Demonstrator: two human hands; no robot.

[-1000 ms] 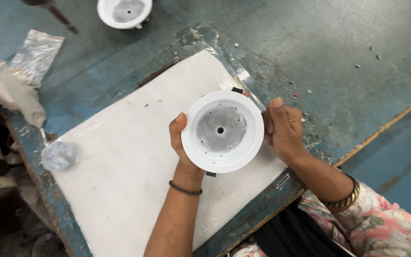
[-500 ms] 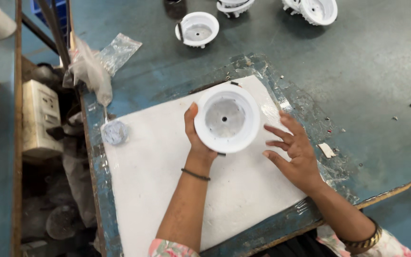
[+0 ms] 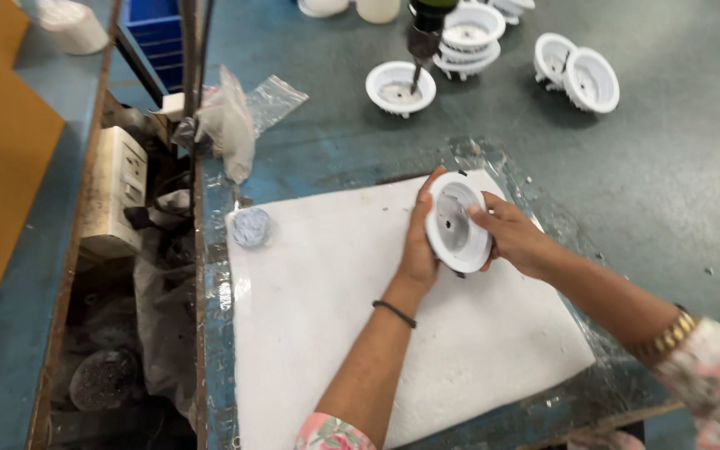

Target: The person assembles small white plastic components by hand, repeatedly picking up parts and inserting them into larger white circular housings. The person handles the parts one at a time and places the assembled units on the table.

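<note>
A round white lamp housing (image 3: 454, 222) with a grey centre is tilted on its edge above a white foam pad (image 3: 360, 333). My left hand (image 3: 420, 242) grips its left rim from behind. My right hand (image 3: 517, 240) holds its right side, fingers on the front face. A dark band circles my left wrist, a gold bangle my right.
More white housings lie on the blue-grey table: one (image 3: 399, 87) at the back centre, a stack (image 3: 470, 35), a pair (image 3: 578, 73) at the right. A clear plastic bag (image 3: 235, 121), a small foil disc (image 3: 251, 226), a switch box (image 3: 115, 192) and brown cartons (image 3: 2, 142) sit on the left.
The housing has tipped from lying face-up to standing on its edge. My right hand, open beside it before, now holds it. The view has shifted, showing more of the table's back.
</note>
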